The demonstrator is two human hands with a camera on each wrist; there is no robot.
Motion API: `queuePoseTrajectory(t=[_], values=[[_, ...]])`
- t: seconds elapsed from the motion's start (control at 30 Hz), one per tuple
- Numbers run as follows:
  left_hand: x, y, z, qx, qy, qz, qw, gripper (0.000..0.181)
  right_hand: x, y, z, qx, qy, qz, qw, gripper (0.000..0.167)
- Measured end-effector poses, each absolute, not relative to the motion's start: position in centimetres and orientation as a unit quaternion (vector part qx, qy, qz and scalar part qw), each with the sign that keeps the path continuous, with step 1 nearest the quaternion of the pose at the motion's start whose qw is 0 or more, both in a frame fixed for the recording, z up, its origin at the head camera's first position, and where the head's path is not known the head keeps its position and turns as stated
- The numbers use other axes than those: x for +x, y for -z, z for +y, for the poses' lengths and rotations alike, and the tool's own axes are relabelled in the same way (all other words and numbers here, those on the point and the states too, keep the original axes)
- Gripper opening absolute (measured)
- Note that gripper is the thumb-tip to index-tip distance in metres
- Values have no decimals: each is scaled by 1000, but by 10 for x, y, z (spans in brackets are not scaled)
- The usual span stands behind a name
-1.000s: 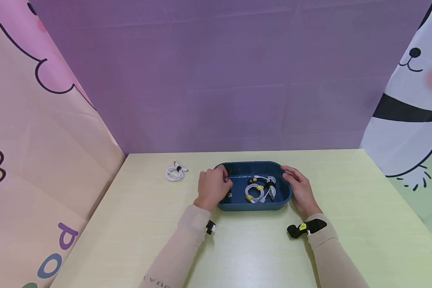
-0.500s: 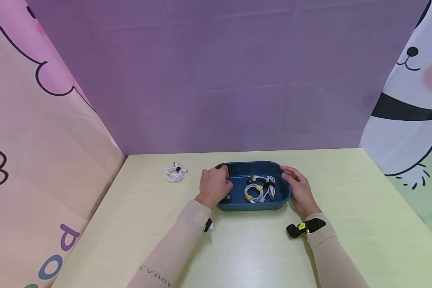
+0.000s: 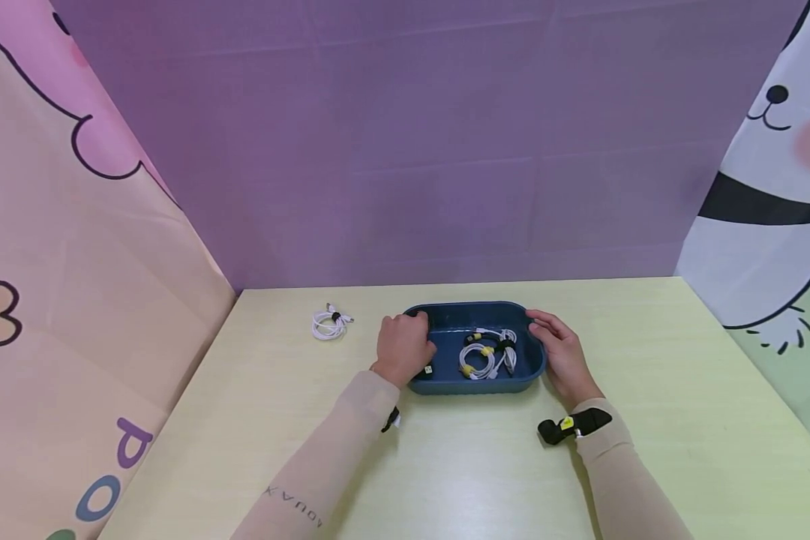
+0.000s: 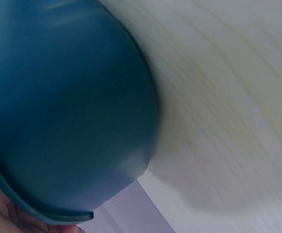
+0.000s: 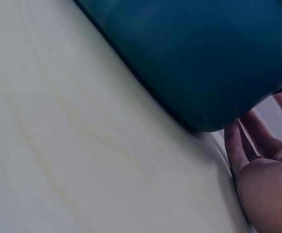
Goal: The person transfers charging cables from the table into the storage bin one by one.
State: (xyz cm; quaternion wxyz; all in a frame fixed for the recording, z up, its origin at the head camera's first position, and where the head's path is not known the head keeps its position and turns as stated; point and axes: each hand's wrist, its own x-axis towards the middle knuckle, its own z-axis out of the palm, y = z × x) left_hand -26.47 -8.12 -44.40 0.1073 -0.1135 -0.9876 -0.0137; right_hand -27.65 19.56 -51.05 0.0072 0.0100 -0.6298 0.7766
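In the head view a blue plastic bin [image 3: 472, 385] stands on the table, with coiled white cables [image 3: 479, 361] in its right half, bound with yellow and black ties. My left hand [image 3: 403, 349] reaches over the bin's left end with bent fingers; its fingertips and anything between them are hidden. Just below it a small black piece with a metal USB plug [image 3: 428, 370] shows inside the bin. My right hand [image 3: 563, 358] holds the bin's right end at the rim. Both wrist views show mostly the bin's outer wall, with part of each hand at the edge.
Another white cable [image 3: 331, 322], coiled with a black tie, lies on the table to the left of the bin. A purple backdrop [image 3: 405, 150] rises behind the table [image 3: 486, 465], and printed cloths flank it.
A small red spot by my left fingers, visible one second ago, is now hidden. My left hand has shifted slightly to the right. The right hand and the bin stay practically in place.
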Motion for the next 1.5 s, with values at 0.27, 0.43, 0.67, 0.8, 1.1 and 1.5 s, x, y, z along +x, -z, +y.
queuePoseTrajectory(t=[0.27, 0.43, 0.67, 0.8, 1.1, 1.5], values=[[-267, 446, -75, -110, -44, -990, 83, 29, -276, 508, 195, 10, -782, -623, 16, 45], [-267, 448, -73, -111, -69, -989, 73, 24, -274, 507, 194, 10, -782, -623, 13, 47], [-267, 449, -73, -109, -74, -989, 61, 16, -274, 507, 195, 7, -783, -621, 16, 43], [-267, 450, -72, -106, -78, -990, 57, 16, -274, 507, 195, 6, -782, -623, 13, 43], [-268, 451, -73, -105, -94, -989, 49, 20, -275, 508, 193, 5, -786, -618, 15, 43], [-268, 451, -76, -107, -61, -989, 77, 29, -276, 511, 195, 11, -783, -621, 16, 41]])
